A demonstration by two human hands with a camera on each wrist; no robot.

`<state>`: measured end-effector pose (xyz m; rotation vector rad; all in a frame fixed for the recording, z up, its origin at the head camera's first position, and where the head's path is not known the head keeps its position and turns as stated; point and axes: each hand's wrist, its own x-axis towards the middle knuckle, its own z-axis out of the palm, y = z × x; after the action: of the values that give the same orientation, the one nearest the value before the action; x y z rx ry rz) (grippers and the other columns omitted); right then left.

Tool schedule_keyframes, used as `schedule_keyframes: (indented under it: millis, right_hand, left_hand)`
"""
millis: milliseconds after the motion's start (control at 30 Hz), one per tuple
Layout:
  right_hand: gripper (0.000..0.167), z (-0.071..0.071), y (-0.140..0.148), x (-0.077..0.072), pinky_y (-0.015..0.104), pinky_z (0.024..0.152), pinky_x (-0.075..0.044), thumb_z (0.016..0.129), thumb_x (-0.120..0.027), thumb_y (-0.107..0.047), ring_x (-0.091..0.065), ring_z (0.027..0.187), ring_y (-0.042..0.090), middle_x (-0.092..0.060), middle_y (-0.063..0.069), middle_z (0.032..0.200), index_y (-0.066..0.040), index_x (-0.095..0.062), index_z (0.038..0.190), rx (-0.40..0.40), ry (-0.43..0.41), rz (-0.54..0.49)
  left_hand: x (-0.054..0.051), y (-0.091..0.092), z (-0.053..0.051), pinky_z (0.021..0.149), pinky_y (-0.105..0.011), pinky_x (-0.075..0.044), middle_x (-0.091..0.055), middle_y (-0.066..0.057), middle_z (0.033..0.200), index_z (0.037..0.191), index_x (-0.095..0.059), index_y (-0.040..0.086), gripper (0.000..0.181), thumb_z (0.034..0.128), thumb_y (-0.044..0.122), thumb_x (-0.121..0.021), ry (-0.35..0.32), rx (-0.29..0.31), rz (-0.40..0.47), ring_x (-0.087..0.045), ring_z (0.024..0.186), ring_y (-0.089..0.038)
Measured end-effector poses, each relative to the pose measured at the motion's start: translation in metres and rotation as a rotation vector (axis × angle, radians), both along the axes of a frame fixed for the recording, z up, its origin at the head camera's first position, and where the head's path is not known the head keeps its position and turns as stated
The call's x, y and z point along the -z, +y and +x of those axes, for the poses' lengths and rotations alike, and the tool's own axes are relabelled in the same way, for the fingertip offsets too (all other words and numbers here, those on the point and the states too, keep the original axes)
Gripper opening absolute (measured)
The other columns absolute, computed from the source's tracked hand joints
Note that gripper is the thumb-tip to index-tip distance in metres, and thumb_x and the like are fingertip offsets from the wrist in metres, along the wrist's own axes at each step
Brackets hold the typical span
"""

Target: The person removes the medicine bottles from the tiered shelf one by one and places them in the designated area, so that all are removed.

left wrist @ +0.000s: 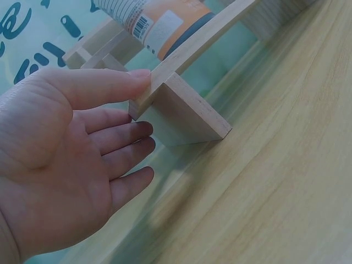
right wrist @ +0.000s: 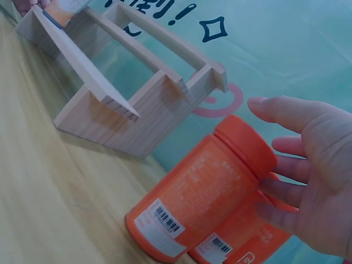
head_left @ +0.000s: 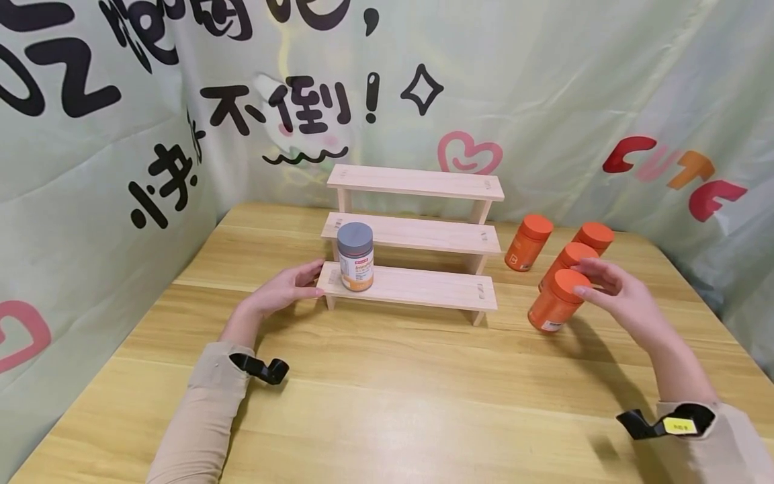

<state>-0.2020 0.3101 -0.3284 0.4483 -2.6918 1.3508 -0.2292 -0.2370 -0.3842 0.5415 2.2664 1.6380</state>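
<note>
A three-step wooden display shelf (head_left: 417, 286) stands on the table. On the left of its lowest step sits a jar with a grey lid (head_left: 355, 259) and a white and orange label. My left hand (head_left: 287, 290) holds the left end of that step; in the left wrist view, the thumb (left wrist: 140, 77) lies on the board's end and the other fingers extend below. To the right, my right hand (head_left: 623, 296) is at the lid of the nearest orange bottle (head_left: 553, 306). The right wrist view shows its thumb (right wrist: 264, 107) apart from the lid, with the fingers loosely bent beside it.
More orange bottles stand behind the nearest one, including one (head_left: 529, 243) by the shelf's right side and another (head_left: 594, 236) farther back. A printed cloth (head_left: 544, 87) hangs behind and left of the wooden table (head_left: 387, 396).
</note>
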Motion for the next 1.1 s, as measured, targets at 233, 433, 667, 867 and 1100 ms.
schedule_keyframes:
  millis: [233,433,667,867,1100]
  right_hand:
    - [0.051,-0.003,-0.007,-0.014,0.006,0.076,-0.041,0.091,-0.060,-0.012,-0.050,0.101,-0.007,-0.055,-0.016,0.114,-0.003,-0.040,0.136,-0.007,0.021,-0.001]
    - [0.051,-0.007,-0.020,-0.030,0.006,0.077,-0.043,0.090,-0.061,-0.012,-0.052,0.101,-0.003,-0.054,-0.013,0.116,-0.002,-0.040,0.135,0.008,0.021,0.018]
    - [0.055,-0.015,-0.040,-0.049,0.007,0.076,-0.044,0.090,-0.061,-0.020,-0.052,0.102,-0.002,-0.053,-0.015,0.118,-0.010,-0.037,0.139,-0.002,0.007,0.046]
    - [0.054,-0.020,-0.062,-0.062,0.009,0.078,-0.045,0.091,-0.060,-0.021,-0.053,0.103,0.000,-0.055,0.003,0.125,-0.010,-0.037,0.139,-0.055,0.015,0.016]
    - [0.055,-0.027,-0.090,-0.071,0.012,0.081,-0.044,0.091,-0.061,-0.018,-0.051,0.108,0.003,-0.056,-0.004,0.123,-0.011,-0.038,0.140,-0.125,0.013,-0.007]
  left_hand:
    - [-0.001,0.000,0.000,0.111,-0.045,-0.015,-0.014,-0.023,0.151,0.145,-0.013,-0.007,0.074,0.0896,0.010,-0.059,-0.001,0.001,0.005,-0.015,0.138,-0.033]
    - [-0.002,-0.001,0.000,0.111,-0.045,-0.015,-0.013,-0.022,0.151,0.145,-0.012,-0.007,0.074,0.0900,0.010,-0.059,-0.003,0.001,0.003,-0.014,0.138,-0.034]
    - [-0.003,-0.003,0.000,0.111,-0.045,-0.014,-0.013,-0.022,0.151,0.145,-0.012,-0.007,0.074,0.0901,0.011,-0.059,0.001,-0.001,-0.003,-0.015,0.138,-0.034]
    - [-0.001,-0.002,0.001,0.111,-0.046,-0.015,-0.013,-0.023,0.151,0.145,-0.013,-0.007,0.074,0.0900,0.011,-0.059,0.010,-0.001,-0.016,-0.015,0.138,-0.034]
    - [0.000,0.000,0.000,0.111,-0.046,-0.015,-0.013,-0.023,0.151,0.145,-0.013,-0.007,0.073,0.0903,0.011,-0.059,0.011,0.004,-0.008,-0.015,0.138,-0.034]
